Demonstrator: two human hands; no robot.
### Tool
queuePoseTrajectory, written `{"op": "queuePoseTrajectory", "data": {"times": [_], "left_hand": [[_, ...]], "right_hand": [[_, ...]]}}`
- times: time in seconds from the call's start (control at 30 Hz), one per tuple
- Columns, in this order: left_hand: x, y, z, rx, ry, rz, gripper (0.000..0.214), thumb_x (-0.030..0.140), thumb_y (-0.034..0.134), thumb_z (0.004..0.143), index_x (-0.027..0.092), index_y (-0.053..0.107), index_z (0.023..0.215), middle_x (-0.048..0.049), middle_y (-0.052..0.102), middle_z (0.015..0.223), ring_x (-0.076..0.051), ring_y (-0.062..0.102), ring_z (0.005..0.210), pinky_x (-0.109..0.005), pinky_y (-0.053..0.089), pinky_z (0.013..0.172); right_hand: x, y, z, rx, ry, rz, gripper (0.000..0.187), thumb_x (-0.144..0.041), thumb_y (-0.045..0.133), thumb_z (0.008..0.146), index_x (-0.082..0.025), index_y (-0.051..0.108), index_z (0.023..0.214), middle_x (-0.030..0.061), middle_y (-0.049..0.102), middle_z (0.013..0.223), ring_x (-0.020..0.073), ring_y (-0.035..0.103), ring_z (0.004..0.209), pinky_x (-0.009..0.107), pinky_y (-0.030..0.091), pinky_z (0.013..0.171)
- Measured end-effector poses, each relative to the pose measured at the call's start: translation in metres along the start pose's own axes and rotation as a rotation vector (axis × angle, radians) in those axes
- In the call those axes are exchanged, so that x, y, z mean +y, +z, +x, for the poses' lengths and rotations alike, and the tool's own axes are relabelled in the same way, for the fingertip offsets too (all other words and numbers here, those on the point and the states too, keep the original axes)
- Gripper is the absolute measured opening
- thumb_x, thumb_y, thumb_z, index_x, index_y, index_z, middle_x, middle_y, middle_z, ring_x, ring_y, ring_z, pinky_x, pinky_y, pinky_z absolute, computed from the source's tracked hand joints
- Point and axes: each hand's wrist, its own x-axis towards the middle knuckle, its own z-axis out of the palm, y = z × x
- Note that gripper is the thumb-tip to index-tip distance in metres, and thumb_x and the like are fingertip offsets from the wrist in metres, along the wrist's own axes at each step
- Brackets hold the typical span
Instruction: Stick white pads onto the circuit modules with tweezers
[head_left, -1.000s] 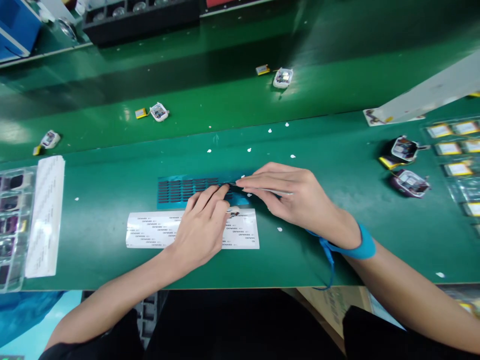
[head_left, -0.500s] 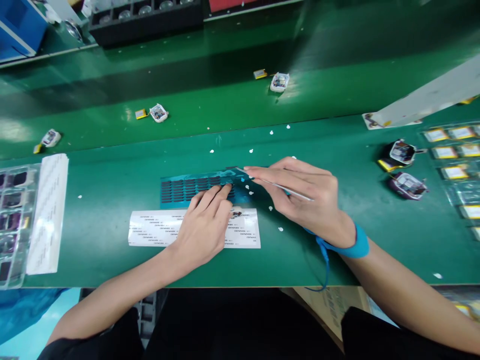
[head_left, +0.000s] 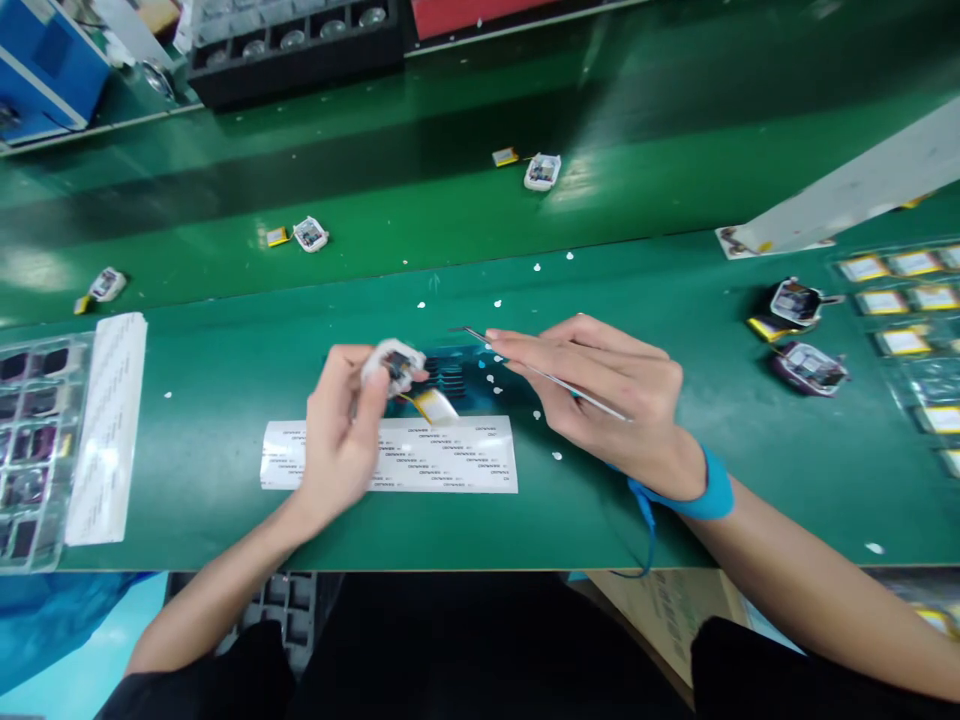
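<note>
My left hand holds a small white watch-like housing lifted off the bench, a yellow battery dangling from it on thin wires. My right hand grips thin metal tweezers, their tips pointing left above a teal sheet of small dark stickers. A white printed label strip lies flat just below both hands. A blue wrist strap circles my right wrist.
Similar white housings with batteries ride the green conveyor beyond the bench. Dark housings and a tray of yellow batteries sit at right. A clear parts tray and white strip stack sit at left.
My left hand lifted off the sticker sheet and raised the white housing with its battery. My right hand drew the tweezers up and slightly right, off the sheet.
</note>
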Motion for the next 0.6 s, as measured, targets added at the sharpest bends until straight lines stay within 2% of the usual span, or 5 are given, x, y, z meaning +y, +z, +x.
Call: {"op": "queuePoseTrajectory", "data": {"times": [0.1, 0.23, 0.4, 0.5, 0.6], "left_hand": [[-0.002, -0.007, 0.016, -0.031, -0.342, -0.349, 0.014, 0.031, 0.055, 0.099, 0.02, 0.058, 0.09, -0.0088, 0.078, 0.088, -0.017, 0.067, 0.067, -0.031, 0.052, 0.065], [-0.006, -0.006, 0.022, -0.153, -0.555, -0.588, 0.011, 0.024, 0.055, 0.093, 0.015, 0.061, 0.089, -0.0127, 0.078, 0.082, -0.019, 0.067, 0.061, -0.032, 0.05, 0.061], [-0.007, 0.0, 0.015, -0.219, -0.583, -0.601, 0.018, 0.03, 0.061, 0.092, 0.014, 0.066, 0.089, -0.0108, 0.076, 0.081, -0.017, 0.064, 0.061, -0.029, 0.049, 0.059], [-0.008, 0.002, 0.013, -0.093, -0.513, -0.487, 0.012, 0.024, 0.074, 0.084, 0.014, 0.07, 0.078, -0.0038, 0.072, 0.076, -0.01, 0.058, 0.058, -0.024, 0.047, 0.057], [-0.008, 0.004, 0.011, 0.033, -0.496, -0.52, 0.013, 0.021, 0.08, 0.078, 0.015, 0.069, 0.075, 0.0005, 0.068, 0.072, -0.008, 0.06, 0.055, -0.023, 0.052, 0.058]], "right_hand": [[-0.001, 0.0, -0.002, -0.036, -0.003, 0.015, 0.037, -0.015, 0.065, 0.093, -0.042, 0.07, 0.119, -0.0038, 0.078, 0.112, 0.0221, 0.073, 0.081, 0.043, 0.064, 0.069], [0.0, 0.002, -0.002, -0.015, -0.008, -0.005, 0.038, -0.017, 0.066, 0.093, -0.042, 0.07, 0.121, -0.0035, 0.078, 0.109, 0.0219, 0.073, 0.078, 0.043, 0.064, 0.069], [-0.008, -0.004, 0.001, 0.05, -0.091, -0.011, 0.055, -0.007, 0.068, 0.089, -0.041, 0.063, 0.133, -0.0022, 0.077, 0.113, 0.0209, 0.074, 0.082, 0.039, 0.064, 0.068], [-0.016, -0.011, -0.001, -0.017, -0.149, -0.048, 0.052, -0.007, 0.065, 0.091, -0.038, 0.064, 0.133, -0.0016, 0.076, 0.117, 0.02, 0.075, 0.088, 0.036, 0.064, 0.069], [-0.019, -0.013, -0.006, -0.154, -0.238, -0.092, 0.037, -0.017, 0.056, 0.099, -0.037, 0.066, 0.129, -0.0049, 0.074, 0.122, 0.0177, 0.074, 0.089, 0.033, 0.064, 0.069]]}}
